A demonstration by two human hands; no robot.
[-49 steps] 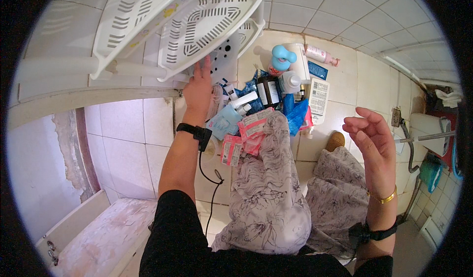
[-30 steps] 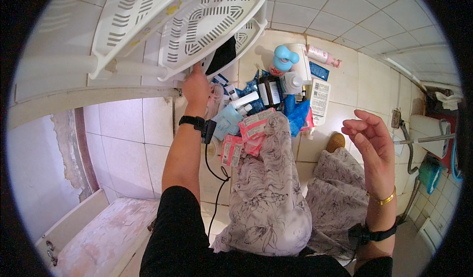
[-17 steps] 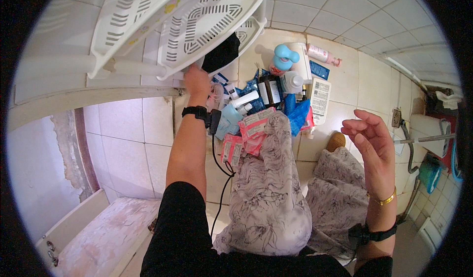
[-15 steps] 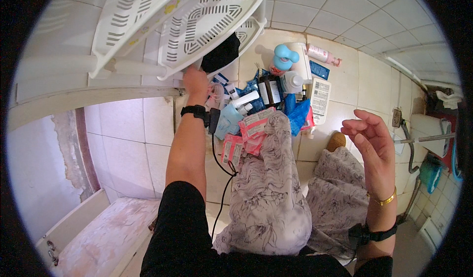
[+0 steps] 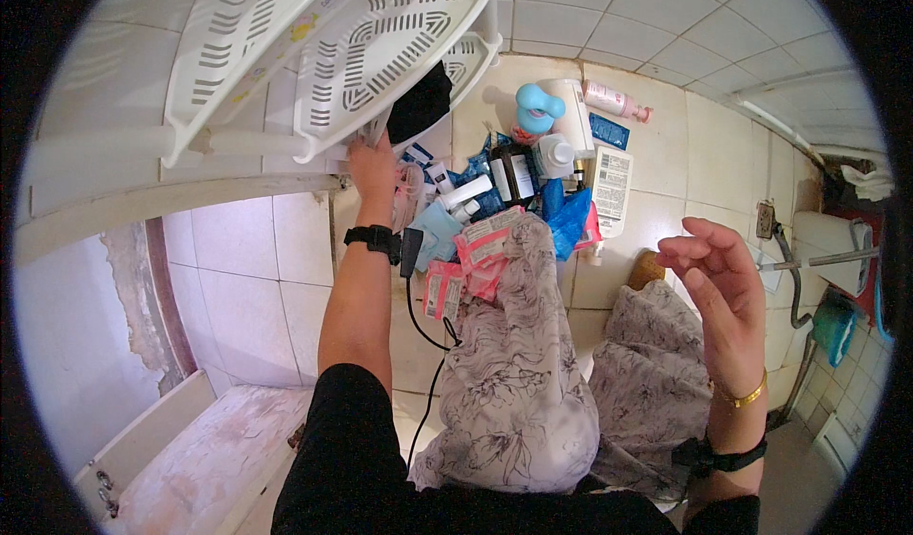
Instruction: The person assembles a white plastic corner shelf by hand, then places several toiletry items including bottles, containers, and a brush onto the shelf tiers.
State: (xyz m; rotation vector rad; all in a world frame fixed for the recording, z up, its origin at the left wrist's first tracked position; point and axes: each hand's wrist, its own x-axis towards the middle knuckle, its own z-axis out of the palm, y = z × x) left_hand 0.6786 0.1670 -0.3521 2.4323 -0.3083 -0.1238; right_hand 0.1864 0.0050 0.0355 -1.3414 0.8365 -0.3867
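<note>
My left hand [image 5: 375, 166] reaches up under a white slotted plastic shelf rack [image 5: 380, 50] and grips the lower edge of a black pouch [image 5: 418, 107] that sits against the rack's lowest tier; its fingertips are partly hidden by the rack. A black wristband with a dangling cable [image 5: 411, 278] is on that wrist. My right hand [image 5: 721, 288] hangs in the air to the right, fingers spread and curled, holding nothing. Below the left hand lies a pile of toiletries [image 5: 514, 178] on the tiled floor. Floral fabric [image 5: 518, 373] covers my knees.
The pile holds a blue-capped bottle [image 5: 538, 109], a white bottle [image 5: 569, 121], a pink tube [image 5: 613, 100], pink packets [image 5: 480, 250] and blue packets. A hose and pipes [image 5: 787, 250] run at the right wall. A worn raised ledge [image 5: 190, 459] lies at lower left.
My left hand has lifted from the pile toward the rack, and the black pouch has come into view at the lowest tier. My right hand has stayed still.
</note>
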